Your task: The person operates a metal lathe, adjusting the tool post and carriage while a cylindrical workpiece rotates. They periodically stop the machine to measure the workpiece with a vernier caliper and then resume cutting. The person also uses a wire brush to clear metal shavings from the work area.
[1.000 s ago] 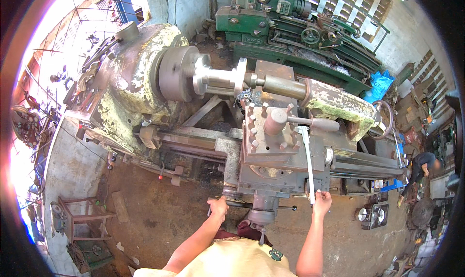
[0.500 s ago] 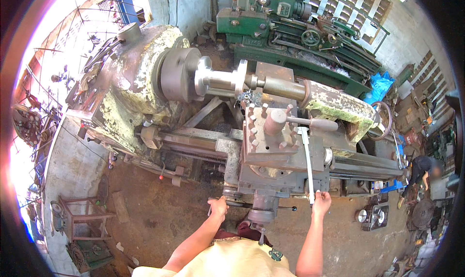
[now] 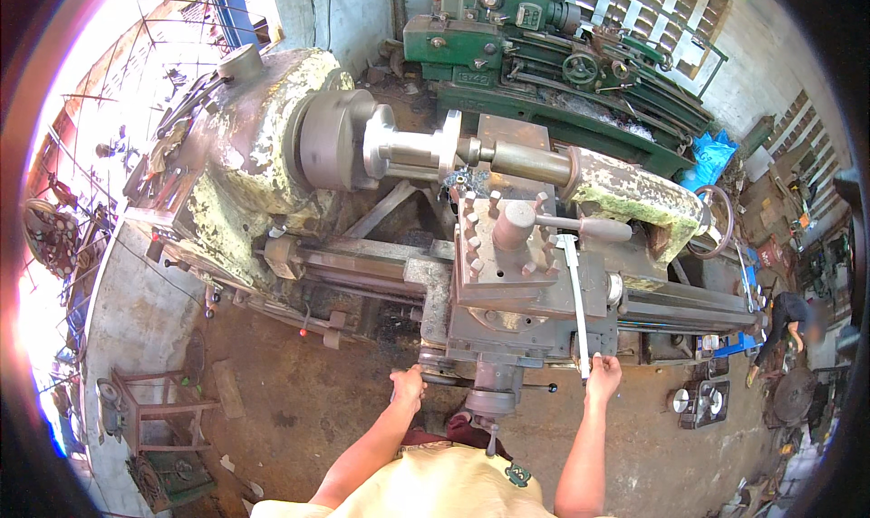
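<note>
My left hand is closed around the handle of the carriage handwheel at the front of a large lathe. My right hand pinches the lower end of a long silver caliper, which lies along the right side of the tool post. Behind the tool post, a shiny stepped metal shaft with a wide flange sits between the chuck and the tailstock. Dark chips gather beneath the flange. Between my hands stands the cross-slide crank.
A long clamp lever juts right from the tool post. Beyond stands a green lathe. A metal stool frame is at lower left. At right, a black tray sits on the floor, and another person bends down.
</note>
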The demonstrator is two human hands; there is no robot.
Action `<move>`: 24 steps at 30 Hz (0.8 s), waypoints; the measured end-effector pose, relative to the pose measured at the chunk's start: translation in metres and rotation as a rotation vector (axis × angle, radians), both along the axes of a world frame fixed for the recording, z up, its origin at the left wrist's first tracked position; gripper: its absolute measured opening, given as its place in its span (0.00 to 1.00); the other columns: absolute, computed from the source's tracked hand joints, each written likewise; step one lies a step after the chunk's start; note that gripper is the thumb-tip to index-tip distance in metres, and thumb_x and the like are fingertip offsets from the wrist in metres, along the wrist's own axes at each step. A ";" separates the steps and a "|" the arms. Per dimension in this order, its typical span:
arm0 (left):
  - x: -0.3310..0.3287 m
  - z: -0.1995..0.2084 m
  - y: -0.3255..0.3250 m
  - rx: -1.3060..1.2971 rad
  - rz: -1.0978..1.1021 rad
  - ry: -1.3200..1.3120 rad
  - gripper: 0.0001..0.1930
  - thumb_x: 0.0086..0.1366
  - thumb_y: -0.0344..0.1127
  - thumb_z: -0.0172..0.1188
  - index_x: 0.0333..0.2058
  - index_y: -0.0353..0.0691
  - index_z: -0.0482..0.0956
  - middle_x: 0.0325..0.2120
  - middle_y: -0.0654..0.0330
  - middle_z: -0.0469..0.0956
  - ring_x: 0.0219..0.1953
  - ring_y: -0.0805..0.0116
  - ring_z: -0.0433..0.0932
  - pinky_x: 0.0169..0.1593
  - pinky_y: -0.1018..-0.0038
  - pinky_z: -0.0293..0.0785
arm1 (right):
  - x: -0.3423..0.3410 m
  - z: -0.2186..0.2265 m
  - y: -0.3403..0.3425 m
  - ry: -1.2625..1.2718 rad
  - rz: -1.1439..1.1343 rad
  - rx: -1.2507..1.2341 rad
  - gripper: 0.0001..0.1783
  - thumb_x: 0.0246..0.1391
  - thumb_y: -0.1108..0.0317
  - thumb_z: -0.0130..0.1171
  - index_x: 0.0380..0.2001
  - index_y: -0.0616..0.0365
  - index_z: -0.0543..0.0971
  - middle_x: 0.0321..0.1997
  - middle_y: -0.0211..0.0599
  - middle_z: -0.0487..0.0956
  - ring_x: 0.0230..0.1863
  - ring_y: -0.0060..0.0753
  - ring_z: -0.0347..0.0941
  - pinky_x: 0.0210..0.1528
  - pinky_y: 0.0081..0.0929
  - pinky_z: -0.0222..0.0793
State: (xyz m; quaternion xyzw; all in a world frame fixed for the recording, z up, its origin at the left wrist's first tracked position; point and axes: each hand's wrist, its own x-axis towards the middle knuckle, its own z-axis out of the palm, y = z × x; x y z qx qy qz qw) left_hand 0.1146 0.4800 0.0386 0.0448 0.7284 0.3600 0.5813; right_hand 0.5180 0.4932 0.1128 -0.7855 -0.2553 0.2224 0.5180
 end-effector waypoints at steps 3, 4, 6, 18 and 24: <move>0.000 -0.001 -0.001 -0.029 -0.041 -0.026 0.24 0.65 0.41 0.57 0.46 0.36 0.52 0.17 0.59 0.68 0.12 0.72 0.63 0.14 0.73 0.58 | 0.002 -0.003 0.000 0.015 0.001 0.034 0.10 0.55 0.69 0.63 0.25 0.63 0.75 0.18 0.28 0.73 0.21 0.19 0.65 0.26 0.25 0.63; 0.000 -0.002 -0.001 -0.010 -0.027 -0.030 0.25 0.64 0.41 0.57 0.47 0.36 0.52 0.17 0.59 0.69 0.12 0.72 0.63 0.14 0.73 0.59 | 0.002 -0.004 0.000 -0.007 0.004 0.018 0.10 0.55 0.69 0.63 0.25 0.63 0.75 0.19 0.28 0.73 0.21 0.19 0.65 0.26 0.25 0.63; -0.002 -0.002 -0.001 -0.004 -0.009 -0.032 0.25 0.64 0.42 0.57 0.48 0.35 0.51 0.17 0.58 0.69 0.11 0.71 0.63 0.14 0.73 0.59 | 0.002 -0.003 0.001 -0.003 0.002 -0.010 0.10 0.55 0.69 0.63 0.25 0.63 0.75 0.19 0.28 0.74 0.22 0.19 0.65 0.26 0.25 0.62; 0.000 0.004 -0.001 -0.009 -0.014 -0.003 0.32 0.65 0.42 0.56 0.55 0.29 0.48 0.18 0.57 0.70 0.12 0.71 0.64 0.15 0.73 0.59 | 0.000 0.002 -0.001 0.024 0.016 0.022 0.09 0.55 0.71 0.62 0.25 0.64 0.75 0.21 0.28 0.75 0.23 0.19 0.67 0.28 0.23 0.64; -0.003 0.010 0.000 0.004 -0.040 -0.068 0.34 0.65 0.41 0.56 0.57 0.29 0.45 0.17 0.58 0.69 0.13 0.72 0.64 0.15 0.73 0.60 | 0.000 0.000 0.001 -0.023 0.005 0.013 0.09 0.56 0.71 0.62 0.25 0.64 0.75 0.20 0.28 0.75 0.21 0.18 0.67 0.26 0.24 0.63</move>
